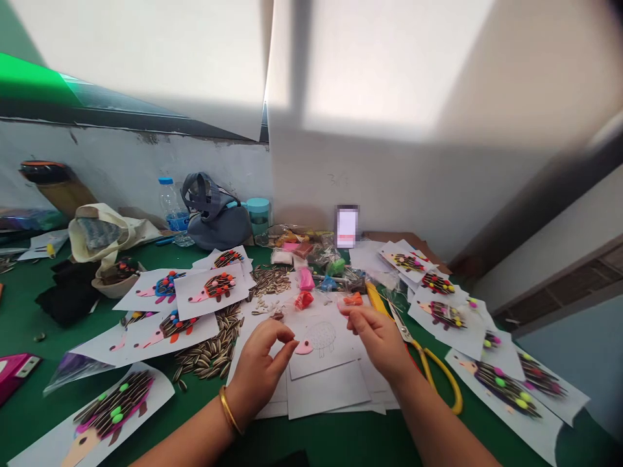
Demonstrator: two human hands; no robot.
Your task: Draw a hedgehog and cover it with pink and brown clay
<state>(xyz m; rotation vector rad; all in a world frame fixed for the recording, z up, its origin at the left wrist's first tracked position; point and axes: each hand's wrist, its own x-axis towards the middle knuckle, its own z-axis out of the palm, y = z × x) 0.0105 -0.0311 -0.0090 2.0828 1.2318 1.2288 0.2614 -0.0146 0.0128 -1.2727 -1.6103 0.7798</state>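
A white sheet (311, 366) lies before me with a pencil-drawn hedgehog outline (321, 337) and a pink clay head (304, 347) with a dark dot at its left end. My left hand (263, 363), a gold bangle at its wrist, is pinched just left of the pink head; what it holds, if anything, is too small to name. Right of the drawing, my right hand (377, 337) is raised with thumb and forefinger together, close to orange clay (353, 299); its pinch shows nothing I can make out. Red clay (304, 299) sits above the drawing.
Sunflower seeds (214, 347) are heaped left of the sheet. Yellow-handled scissors (428, 363) lie beside my right forearm. Finished hedgehog cards (214, 290) flank both sides. Clay packets (306, 279), a phone (346, 227), a bottle (174, 211) and a gray bag (219, 224) stand behind.
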